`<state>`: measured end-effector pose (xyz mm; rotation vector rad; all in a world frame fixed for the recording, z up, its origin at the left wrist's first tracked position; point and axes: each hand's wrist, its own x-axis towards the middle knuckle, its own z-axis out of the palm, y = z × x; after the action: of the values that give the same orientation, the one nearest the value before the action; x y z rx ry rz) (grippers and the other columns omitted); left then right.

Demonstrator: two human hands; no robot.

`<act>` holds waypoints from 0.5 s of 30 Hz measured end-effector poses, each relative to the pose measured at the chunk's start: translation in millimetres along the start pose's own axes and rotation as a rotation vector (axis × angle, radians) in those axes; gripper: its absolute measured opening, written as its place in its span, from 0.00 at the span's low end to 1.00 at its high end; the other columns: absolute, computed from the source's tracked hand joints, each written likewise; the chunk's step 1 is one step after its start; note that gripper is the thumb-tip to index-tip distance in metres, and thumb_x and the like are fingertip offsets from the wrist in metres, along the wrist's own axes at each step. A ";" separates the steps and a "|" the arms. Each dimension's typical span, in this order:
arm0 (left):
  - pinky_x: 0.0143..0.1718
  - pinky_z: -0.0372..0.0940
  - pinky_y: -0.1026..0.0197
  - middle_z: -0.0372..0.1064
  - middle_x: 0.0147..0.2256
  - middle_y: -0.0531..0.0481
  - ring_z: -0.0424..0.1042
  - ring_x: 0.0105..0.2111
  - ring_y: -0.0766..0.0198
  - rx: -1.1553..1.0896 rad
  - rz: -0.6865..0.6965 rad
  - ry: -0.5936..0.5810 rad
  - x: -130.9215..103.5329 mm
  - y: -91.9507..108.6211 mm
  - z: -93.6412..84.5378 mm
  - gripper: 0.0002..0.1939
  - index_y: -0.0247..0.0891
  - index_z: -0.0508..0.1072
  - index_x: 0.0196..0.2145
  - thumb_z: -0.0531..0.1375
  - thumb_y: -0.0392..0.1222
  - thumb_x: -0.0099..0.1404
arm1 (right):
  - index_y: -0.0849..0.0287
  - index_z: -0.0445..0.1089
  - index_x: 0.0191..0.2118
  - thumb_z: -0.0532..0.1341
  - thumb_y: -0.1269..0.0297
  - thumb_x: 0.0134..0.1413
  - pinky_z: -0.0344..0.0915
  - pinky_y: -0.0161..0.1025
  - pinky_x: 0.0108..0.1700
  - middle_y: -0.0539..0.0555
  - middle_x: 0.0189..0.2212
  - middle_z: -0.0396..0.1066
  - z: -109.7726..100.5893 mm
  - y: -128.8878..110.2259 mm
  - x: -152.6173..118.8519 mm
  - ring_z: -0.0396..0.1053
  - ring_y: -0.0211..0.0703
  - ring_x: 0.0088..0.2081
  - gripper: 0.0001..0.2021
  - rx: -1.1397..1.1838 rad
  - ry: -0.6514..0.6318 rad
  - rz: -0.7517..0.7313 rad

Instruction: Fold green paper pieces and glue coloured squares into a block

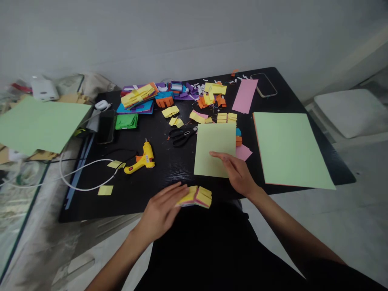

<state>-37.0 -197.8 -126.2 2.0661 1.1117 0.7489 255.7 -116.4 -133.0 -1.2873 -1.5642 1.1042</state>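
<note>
My left hand (162, 210) is closed on a small folded paper piece (202, 197), yellow with pink and white edges, at the table's front edge. Part of that piece is hidden under my fingers. My right hand (239, 173) rests at a pale yellow-green paper sheet (215, 139), its index finger stretched out over the sheet and its other fingers partly hidden; no object shows in it. Just beyond the sheet's left corner lie black-handled scissors (183, 136). Folded yellow paper strips (227, 118) sit behind the sheet, and pink paper (243, 152) pokes out at its right.
A yellow glue gun (142, 157) lies left on the black table (169, 165), near a white cable (87, 188) and a dark phone (106, 127). Folded coloured papers (138, 99) and scraps line the back. Large green sheets (291, 149) lie right, by a phone case (264, 85).
</note>
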 end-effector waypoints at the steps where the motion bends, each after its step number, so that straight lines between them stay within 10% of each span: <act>1: 0.61 0.73 0.45 0.80 0.56 0.43 0.79 0.58 0.48 -0.171 -0.156 0.084 5.5 3.6 -4.7 0.16 0.42 0.81 0.57 0.58 0.43 0.77 | 0.51 0.80 0.55 0.53 0.42 0.75 0.66 0.63 0.70 0.55 0.57 0.81 1.4 -0.8 0.9 0.75 0.55 0.63 0.24 0.064 0.020 0.029; 6: 0.43 0.79 0.53 0.84 0.47 0.39 0.85 0.42 0.49 -1.026 -0.763 0.487 40.5 19.6 -6.2 0.27 0.37 0.80 0.56 0.69 0.57 0.68 | 0.54 0.82 0.47 0.57 0.39 0.72 0.68 0.61 0.69 0.58 0.51 0.83 16.4 -10.7 6.3 0.79 0.53 0.58 0.26 0.426 0.028 0.175; 15: 0.38 0.74 0.58 0.84 0.43 0.42 0.82 0.39 0.52 -1.012 -0.707 0.362 55.8 18.5 9.3 0.28 0.36 0.79 0.56 0.73 0.54 0.63 | 0.55 0.75 0.55 0.72 0.47 0.59 0.75 0.60 0.62 0.59 0.49 0.83 40.2 -29.5 8.3 0.83 0.52 0.49 0.24 0.652 -0.216 0.314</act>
<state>5.2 -159.9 -108.2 0.6493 1.1810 1.0260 208.2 -116.3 -116.0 -0.9933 -1.0124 1.8159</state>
